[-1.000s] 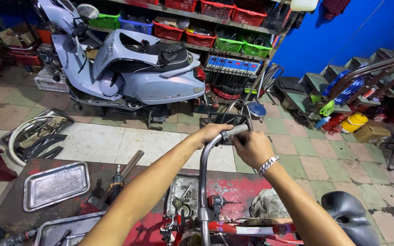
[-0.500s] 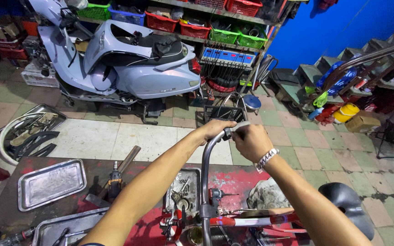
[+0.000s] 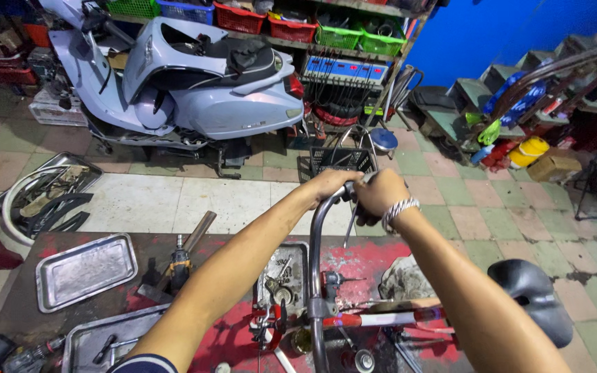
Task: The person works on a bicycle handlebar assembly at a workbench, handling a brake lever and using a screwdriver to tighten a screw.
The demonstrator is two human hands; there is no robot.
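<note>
Both hands meet at the top of a curved metal bar [image 3: 314, 228] rising over the red workbench [image 3: 229, 338]. The left hand [image 3: 329, 185] curls around its bend; the right hand [image 3: 380, 193] grips it just beside. One small tray [image 3: 286, 280] below holds bolts, another tray [image 3: 86, 269] lies bare, and a basket [image 3: 343, 160] stands behind.

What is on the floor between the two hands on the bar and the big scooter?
In the head view, between the hands and the scooter sits a black wire basket on tiled floor.
</note>
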